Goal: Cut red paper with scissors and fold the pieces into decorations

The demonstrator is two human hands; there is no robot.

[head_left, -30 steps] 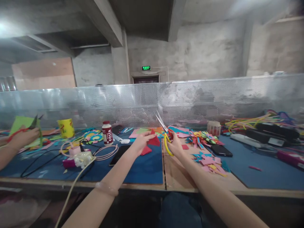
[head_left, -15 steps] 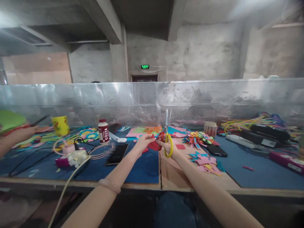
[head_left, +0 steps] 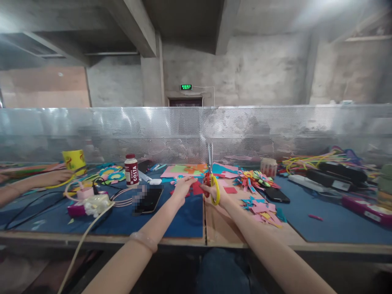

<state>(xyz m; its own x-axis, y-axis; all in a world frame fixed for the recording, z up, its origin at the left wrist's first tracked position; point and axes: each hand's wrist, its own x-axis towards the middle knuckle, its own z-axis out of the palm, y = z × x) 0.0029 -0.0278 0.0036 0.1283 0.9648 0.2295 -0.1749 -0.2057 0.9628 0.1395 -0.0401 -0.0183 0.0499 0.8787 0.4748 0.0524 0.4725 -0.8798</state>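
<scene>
Red paper (head_left: 197, 187) sits between the hands — left hand (head_left: 183, 188) pinching it, right hand (head_left: 218, 192) gripping upright scissors (head_left: 211, 173).

Scissors: the yellow-handled metal scissors (head_left: 212, 179) in the right hand (head_left: 219, 191) went from blades tilted up-left to standing nearly upright.
Hands: the right hand and left hand (head_left: 183, 187) have drawn together over the small red paper piece (head_left: 197, 188), which was held higher and more exposed before.
Co-worker: the neighbour's hand (head_left: 50, 178) at far left has put down its green sheet and now rests on the blue table mat (head_left: 183, 216) near the yellow cup (head_left: 74, 159).
</scene>
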